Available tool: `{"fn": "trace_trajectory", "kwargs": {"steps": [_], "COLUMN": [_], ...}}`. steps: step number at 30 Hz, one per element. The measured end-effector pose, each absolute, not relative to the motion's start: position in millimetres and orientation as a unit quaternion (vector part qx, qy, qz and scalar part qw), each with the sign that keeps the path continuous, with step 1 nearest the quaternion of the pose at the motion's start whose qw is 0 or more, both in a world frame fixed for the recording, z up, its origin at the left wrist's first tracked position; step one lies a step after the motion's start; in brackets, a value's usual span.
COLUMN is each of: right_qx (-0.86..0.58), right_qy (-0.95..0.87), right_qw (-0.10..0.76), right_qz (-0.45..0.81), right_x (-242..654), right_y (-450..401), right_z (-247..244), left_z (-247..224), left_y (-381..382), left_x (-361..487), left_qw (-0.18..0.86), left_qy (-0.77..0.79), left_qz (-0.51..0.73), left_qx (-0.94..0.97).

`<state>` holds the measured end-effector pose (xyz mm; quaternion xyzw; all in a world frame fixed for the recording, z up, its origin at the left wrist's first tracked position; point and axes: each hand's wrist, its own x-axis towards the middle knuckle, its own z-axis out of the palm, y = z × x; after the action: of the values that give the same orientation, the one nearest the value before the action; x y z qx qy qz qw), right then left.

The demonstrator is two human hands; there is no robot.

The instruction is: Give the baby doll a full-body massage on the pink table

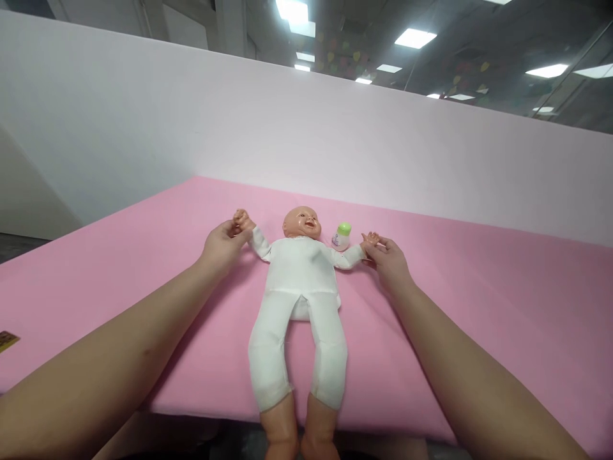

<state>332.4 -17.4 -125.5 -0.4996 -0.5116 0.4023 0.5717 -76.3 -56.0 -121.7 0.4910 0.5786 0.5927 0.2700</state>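
A baby doll (299, 281) in a white bodysuit lies on its back along the middle of the table (479, 306), which is covered in pink; its head points toward the far edge, its arms are stretched out to either side, and its bare lower legs hang over the near edge. The left hand (221, 246) is closed around the doll's small hand on that side, fingers curled over it so that only the doll's fingertips show above; the right hand (390, 259) pinches the doll's other hand between thumb and fingers, holding that arm out flat on the pink cover. Both forearms reach in from the near edge, one on each side of the doll's body. A small baby bottle (341, 236) with a green cap stands upright just beside the doll's head, between the head and the right hand, apart from both. At the left edge, near the near corner, a small yellowish card (6, 340) lies partly out of view. A pale wall (335, 128) rises behind the far edge.
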Motion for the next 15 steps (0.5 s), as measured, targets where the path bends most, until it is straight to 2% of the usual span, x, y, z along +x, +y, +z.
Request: {"fn": "trace_trajectory", "kwargs": {"steps": [3, 7, 11, 15], "right_qx": [-0.477, -0.422, -0.323, -0.284], "right_qy": [-0.611, -0.78, -0.893, -0.922], "right_qw": [0.569, 0.441, 0.304, 0.254], "right_qz": [0.273, 0.14, 0.078, 0.065], "right_x": [309.5, 280.1, 267.3, 266.4], "right_y": [-43.2, -75.2, -85.8, -84.5], "right_z": [-111.4, -100.1, -96.7, -93.7], "left_z": [-112.3, -103.8, -97.9, -95.0], "left_y": [-74.5, -90.4, -94.3, -94.4], "left_x": [-56.5, -34.8, -28.8, -30.1], "left_qw": [0.246, 0.115, 0.002, -0.033], "left_qy": [0.505, 0.442, 0.382, 0.375], "left_qz": [0.556, 0.393, 0.275, 0.228], "left_qx": [0.613, 0.798, 0.882, 0.898]}}
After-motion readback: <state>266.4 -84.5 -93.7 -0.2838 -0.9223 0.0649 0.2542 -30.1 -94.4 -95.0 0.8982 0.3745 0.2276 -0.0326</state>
